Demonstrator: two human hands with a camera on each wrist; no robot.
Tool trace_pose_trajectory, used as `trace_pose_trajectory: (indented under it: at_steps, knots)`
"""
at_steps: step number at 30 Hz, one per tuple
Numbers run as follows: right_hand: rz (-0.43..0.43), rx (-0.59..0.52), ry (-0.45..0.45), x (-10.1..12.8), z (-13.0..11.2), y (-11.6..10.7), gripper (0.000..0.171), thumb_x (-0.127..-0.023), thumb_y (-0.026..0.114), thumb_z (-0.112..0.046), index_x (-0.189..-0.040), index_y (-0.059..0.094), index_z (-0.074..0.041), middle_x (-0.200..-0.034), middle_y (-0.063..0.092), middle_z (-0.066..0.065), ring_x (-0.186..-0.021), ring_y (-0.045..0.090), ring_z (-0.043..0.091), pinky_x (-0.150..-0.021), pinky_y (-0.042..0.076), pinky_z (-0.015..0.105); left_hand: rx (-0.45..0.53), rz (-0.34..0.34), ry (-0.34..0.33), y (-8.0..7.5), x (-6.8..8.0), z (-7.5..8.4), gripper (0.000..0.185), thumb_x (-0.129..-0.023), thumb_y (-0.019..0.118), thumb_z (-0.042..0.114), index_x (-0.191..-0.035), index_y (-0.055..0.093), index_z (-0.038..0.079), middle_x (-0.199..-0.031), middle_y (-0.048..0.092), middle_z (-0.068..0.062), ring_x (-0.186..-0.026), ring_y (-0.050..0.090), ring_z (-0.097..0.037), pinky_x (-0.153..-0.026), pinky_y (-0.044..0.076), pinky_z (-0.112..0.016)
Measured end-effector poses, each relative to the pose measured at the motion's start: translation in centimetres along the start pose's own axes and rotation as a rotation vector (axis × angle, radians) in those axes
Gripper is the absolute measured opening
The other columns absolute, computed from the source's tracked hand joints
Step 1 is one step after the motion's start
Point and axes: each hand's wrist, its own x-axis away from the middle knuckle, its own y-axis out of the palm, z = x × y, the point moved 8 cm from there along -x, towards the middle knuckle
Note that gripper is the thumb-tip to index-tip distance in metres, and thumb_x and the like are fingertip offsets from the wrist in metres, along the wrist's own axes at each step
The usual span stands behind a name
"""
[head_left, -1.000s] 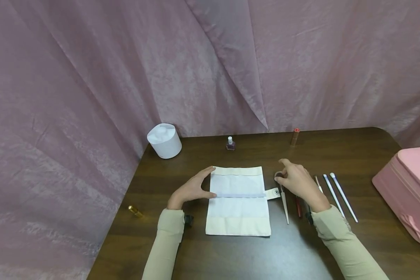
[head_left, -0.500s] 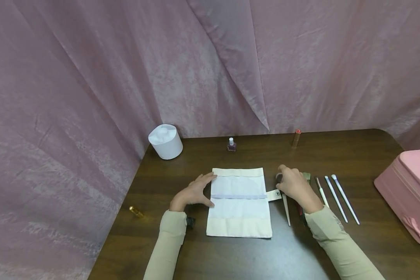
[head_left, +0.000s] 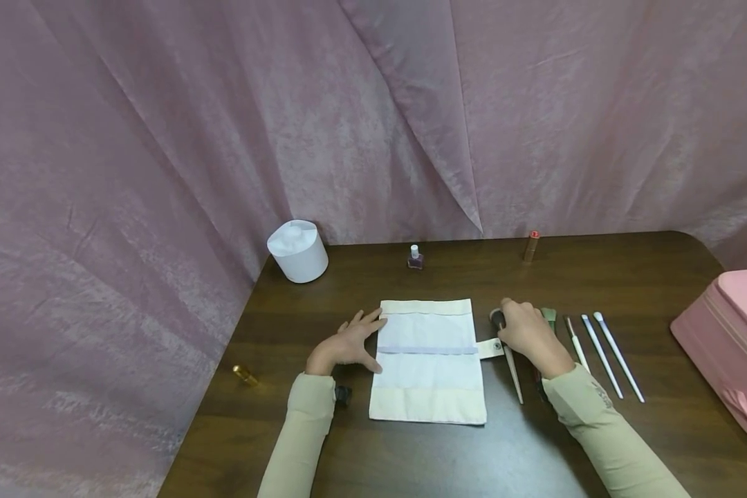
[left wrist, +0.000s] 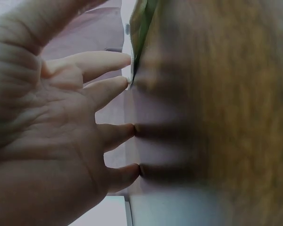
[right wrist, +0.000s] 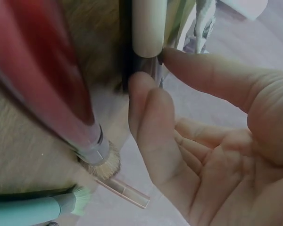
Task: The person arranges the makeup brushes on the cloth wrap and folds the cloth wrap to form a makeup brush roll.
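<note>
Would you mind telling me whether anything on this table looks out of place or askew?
Only a small gold tube stands out: it lies on its side near the table's left edge, apart from the brushes lined up right of the cloth pouch. Nothing looks spilled or damaged.

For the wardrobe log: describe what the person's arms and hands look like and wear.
Both arms are covered to the wrist by long, close-fitting sleeves of pale beige cloth: left sleeve, right sleeve. The left hand and right hand are bare, with no gloves or rings visible. A small dark device, apparently the wrist camera, sits at the left cuff.
</note>
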Motion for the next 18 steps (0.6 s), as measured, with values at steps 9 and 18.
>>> trace_pose_trajectory:
  at_steps: [9, 18]
  knots:
    - [-0.031, 0.033, 0.023, -0.03, 0.23, 0.08, 0.010, -0.083, 0.068, -0.001, -0.078, 0.059, 0.002, -0.071, 0.055, 0.014, -0.060, 0.053, 0.026, -0.053, 0.045, 0.035, -0.024, -0.014, -0.017, 0.12, 0.22, 0.12, 0.106, -0.075, 0.092, 0.020, -0.161, 0.029, 0.012, -0.170, 0.006, -0.002, -0.154, -0.005, -0.037, -0.119, 0.001, -0.061]
    - [-0.049, 0.011, 0.037, 0.30, 0.32, -0.11, 0.011, -0.085, 0.068, -0.002, -0.079, 0.061, 0.004, -0.070, 0.057, 0.014, -0.061, 0.055, 0.026, -0.053, 0.046, 0.034, -0.030, -0.006, -0.024, -0.03, 0.27, 0.35, 0.106, -0.074, 0.092, 0.021, -0.160, 0.030, 0.012, -0.170, 0.007, -0.002, -0.154, -0.004, -0.037, -0.118, 0.002, -0.063]
